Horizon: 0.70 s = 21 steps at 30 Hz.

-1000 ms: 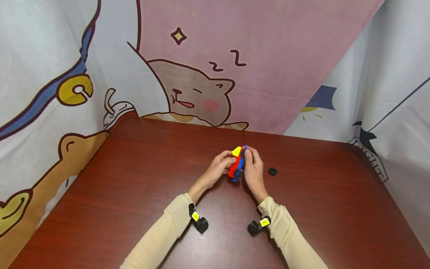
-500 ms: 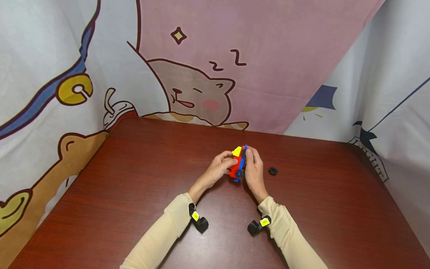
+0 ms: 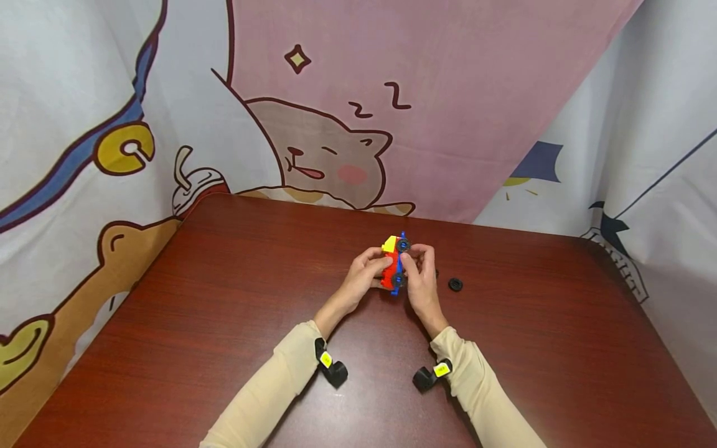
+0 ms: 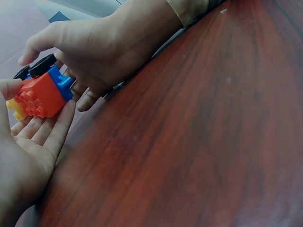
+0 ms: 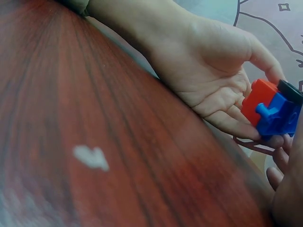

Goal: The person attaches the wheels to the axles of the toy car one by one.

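Red, yellow and blue toy car [image 3: 393,269] is up off the tabletop [image 3: 252,267], right between both hands, yellow end far. Left grip [image 3: 358,281] has it held from the left side, thumb against the red body. Right grip [image 3: 422,286] is just right of it, thumb at the blue edge; can't tell if it's actually pinching. Loose black wheel [image 3: 455,284] lies further right.

Toy car [image 3: 390,269] slightly farther forward, its far wheel [image 3: 403,245] now clear of the thumb [image 3: 411,267] of the right hand [image 3: 424,288]

A red, blue, yellow toy car [image 3: 394,269] is held on its side.
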Available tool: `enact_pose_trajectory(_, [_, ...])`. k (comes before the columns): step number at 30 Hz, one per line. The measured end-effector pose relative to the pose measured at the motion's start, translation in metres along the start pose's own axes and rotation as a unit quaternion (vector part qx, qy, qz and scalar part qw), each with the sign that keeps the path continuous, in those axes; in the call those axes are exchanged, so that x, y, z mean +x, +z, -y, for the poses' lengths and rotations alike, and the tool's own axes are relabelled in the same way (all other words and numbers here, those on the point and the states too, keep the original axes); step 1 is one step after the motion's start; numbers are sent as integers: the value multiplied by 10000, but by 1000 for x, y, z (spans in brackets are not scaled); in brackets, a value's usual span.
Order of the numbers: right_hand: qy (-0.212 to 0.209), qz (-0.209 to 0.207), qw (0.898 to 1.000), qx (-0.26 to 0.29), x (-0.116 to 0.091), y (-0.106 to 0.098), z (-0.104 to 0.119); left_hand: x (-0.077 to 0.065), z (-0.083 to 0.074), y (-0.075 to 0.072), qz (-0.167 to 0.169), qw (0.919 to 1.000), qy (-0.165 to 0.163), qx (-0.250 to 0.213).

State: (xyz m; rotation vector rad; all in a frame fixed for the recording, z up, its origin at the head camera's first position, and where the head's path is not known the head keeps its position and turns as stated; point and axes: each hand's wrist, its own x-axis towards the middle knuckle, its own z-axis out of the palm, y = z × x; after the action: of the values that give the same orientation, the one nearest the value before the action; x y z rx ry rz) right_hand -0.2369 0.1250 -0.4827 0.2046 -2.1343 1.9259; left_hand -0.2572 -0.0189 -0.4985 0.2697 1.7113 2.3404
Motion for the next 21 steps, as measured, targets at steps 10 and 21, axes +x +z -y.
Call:
enact_pose_trajectory(10, [-56, -2, 9999, -144, -4, 3, 14, 0, -1, 0, 16, 9996, -6, -277])
enact_pose_trajectory(21, [-274, -413, 9987, 95, -5, 5, 12, -1, -2, -1, 335, 9993, -72, -176])
